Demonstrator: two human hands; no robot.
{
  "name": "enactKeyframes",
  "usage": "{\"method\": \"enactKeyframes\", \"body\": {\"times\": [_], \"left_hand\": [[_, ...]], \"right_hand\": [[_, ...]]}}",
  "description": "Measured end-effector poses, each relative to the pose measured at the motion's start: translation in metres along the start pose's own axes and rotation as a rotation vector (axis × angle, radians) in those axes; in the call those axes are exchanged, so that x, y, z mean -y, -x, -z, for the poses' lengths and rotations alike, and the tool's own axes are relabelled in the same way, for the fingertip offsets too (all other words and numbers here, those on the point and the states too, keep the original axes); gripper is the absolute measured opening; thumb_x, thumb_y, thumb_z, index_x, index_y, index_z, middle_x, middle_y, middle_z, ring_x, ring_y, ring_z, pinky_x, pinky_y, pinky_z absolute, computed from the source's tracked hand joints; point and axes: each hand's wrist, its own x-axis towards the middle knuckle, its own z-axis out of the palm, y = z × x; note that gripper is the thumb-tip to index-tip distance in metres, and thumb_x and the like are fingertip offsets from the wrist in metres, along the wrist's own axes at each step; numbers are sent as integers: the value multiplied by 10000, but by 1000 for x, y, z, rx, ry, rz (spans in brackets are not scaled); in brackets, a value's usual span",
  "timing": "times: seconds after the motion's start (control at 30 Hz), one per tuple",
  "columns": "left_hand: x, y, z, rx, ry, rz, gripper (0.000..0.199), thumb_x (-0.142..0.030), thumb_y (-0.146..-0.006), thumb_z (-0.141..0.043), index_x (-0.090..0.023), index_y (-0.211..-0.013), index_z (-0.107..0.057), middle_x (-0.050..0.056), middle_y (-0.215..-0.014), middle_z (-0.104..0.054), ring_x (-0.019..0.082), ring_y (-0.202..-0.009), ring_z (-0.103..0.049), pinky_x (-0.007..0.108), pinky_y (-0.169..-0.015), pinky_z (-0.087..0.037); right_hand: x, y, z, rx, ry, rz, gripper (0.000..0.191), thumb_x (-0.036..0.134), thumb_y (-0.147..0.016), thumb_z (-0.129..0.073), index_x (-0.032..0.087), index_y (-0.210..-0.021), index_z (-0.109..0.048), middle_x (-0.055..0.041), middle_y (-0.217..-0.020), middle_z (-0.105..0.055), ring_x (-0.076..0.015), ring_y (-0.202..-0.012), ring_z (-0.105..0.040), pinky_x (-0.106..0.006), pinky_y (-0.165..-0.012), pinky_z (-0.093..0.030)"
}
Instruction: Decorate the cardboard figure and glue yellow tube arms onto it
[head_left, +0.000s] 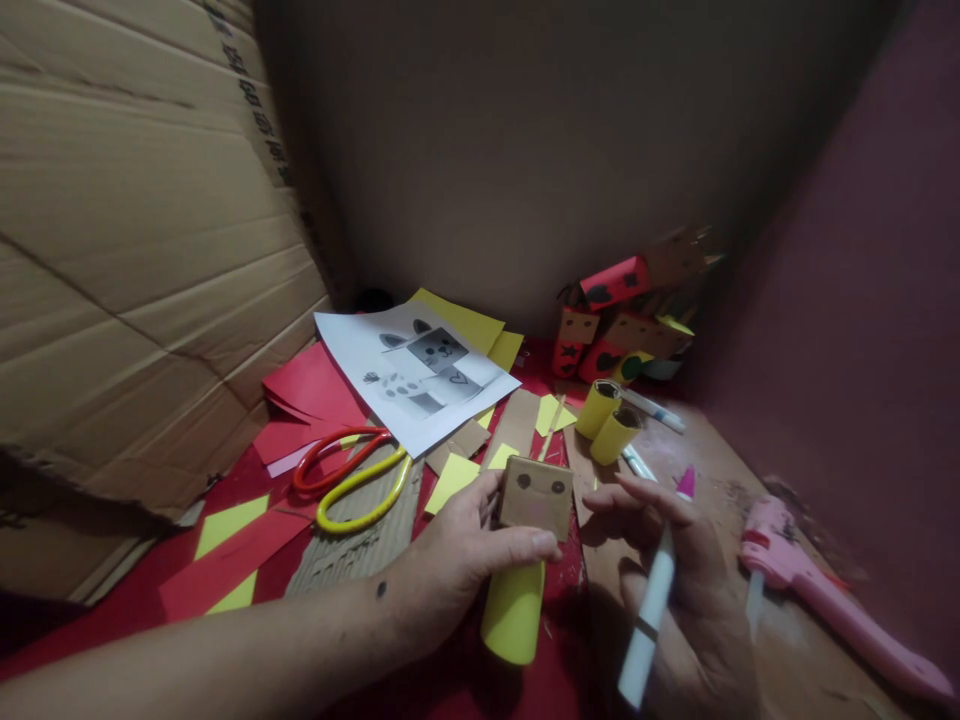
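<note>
My left hand [454, 545] is closed around a small figure, its thumb across the front below the face. The figure has a square cardboard head [536, 505] with two dark eyes and a faint pink mark, on a yellow paper tube [513, 625]. To the right of it, my right hand [701, 610] grips a white marker [649, 625] with a pink end pointing up and away. The marker is apart from the figure. Just beyond my right hand, two yellow-covered tubes [616, 436] stand upright.
Red-and-yellow-handled scissors [360, 522] lie on cardboard at left, near a printed sheet [375, 375] and red paper [311, 380]. A pink glue gun [821, 595] rests at right. Several similar figures [615, 285] are piled at the back. A tall cardboard panel [142, 240] stands left.
</note>
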Motion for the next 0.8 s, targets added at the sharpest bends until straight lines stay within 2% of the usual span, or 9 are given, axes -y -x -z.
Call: {"method": "enactKeyframes", "body": {"times": [0.23, 0.3, 0.43, 0.53, 0.63, 0.7, 0.8], "left_hand": [[1, 0, 0, -1, 18, 2, 470, -190, -727, -800, -171, -1151, -600, 67, -1089, -740, 164, -803, -675, 323, -836, -519], [1, 0, 0, 4, 18, -8, 464, -187, -729, -801, -170, -1149, -605, 72, -1094, -741, 188, -868, -682, 331, -865, -516], [1, -1, 0, 15, 10, -19, 476, -188, -746, -794, -173, -1181, -601, 87, -1138, -731, 251, -1049, -669, 351, -914, -505], [0, -1, 0, 12, 4, -17, 484, -198, -753, -793, -176, -1194, -595, 88, -1144, -725, 252, -1040, -673, 349, -890, -511], [1, -2, 1, -16, -6, -6, 452, -208, -744, -803, -173, -1151, -609, 81, -1115, -730, 211, -929, -686, 328, -844, -517], [1, -2, 2, -14, -10, -7, 455, -200, -749, -798, -180, -1165, -615, 80, -1133, -733, 197, -906, -688, 320, -838, -519], [1, -1, 1, 35, -3, -12, 493, -209, -782, -776, -215, -1244, -603, 83, -1200, -728, 227, -967, -701, 324, -809, -531]], "right_hand": [[-1, -7, 2, -35, 131, 33, 639, 108, -888, -588, 370, -1457, -459, -47, -1163, -622, -191, -954, -644, -327, -845, -585], [-2, -7, 2, -34, 163, 33, 675, 100, -885, -569, 362, -1490, -425, -54, -1181, -618, -207, -995, -632, -362, -892, -571], [0, -4, 5, 0, 209, -46, 601, 153, -943, -489, 346, -1507, -416, -75, -1240, -610, -240, -1057, -614, -455, -980, -524], [3, -4, 7, 3, 203, -52, 502, 228, -992, -463, 351, -1478, -458, -68, -1222, -624, -239, -1057, -613, -467, -993, -514], [3, -5, 6, -58, 180, -41, 438, 237, -1013, -455, 379, -1421, -527, -46, -1151, -643, -190, -942, -631, -385, -917, -558], [2, -7, 4, -71, 92, -60, 439, 212, -1011, -470, 409, -1396, -545, -26, -1105, -645, -136, -774, -634, -292, -760, -598], [2, -7, -1, -42, -84, -108, 461, 188, -1000, -511, 449, -1377, -555, -3, -1061, -656, -80, -589, -609, -187, -514, -567]]}}
